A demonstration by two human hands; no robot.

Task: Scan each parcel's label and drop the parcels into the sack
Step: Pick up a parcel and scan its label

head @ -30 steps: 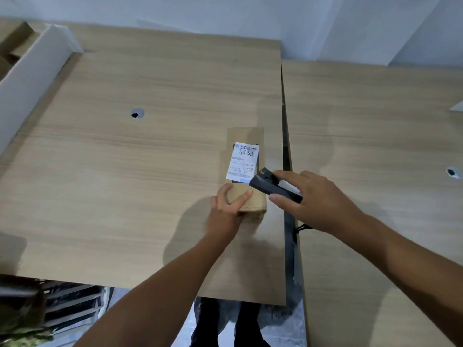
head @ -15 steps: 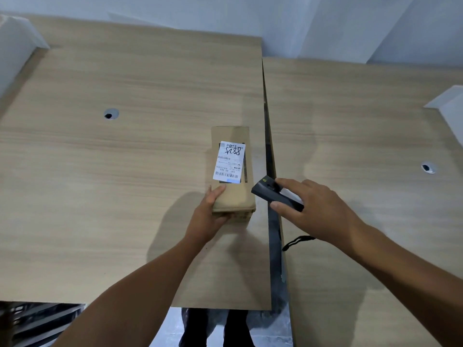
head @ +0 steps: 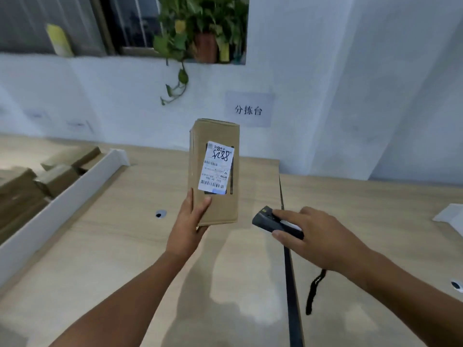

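Left hand (head: 188, 231): wrapped around the lower left corner of the parcel (head: 214, 171), thumb pressed on the labelled face, the other fingers hidden behind.
Parcel: a tall brown carton held upright and clear of the table (head: 100, 246), above its middle, its bottom edge sitting in the palm and most of the box rising above the grip.
Label (head: 216, 168): white, on the face turned to the camera, upside down, just above the thumb.
Right hand (head: 318, 236): closed around the scanner (head: 271, 222), forefinger along its top, thumb underneath.
Scanner: dark, its head pointing left at the parcel's lower right corner, close but apart; a black strap (head: 314, 291) hangs below the wrist.
Far left edge: a white tray (head: 62, 201) of brown boxes (head: 22, 191).
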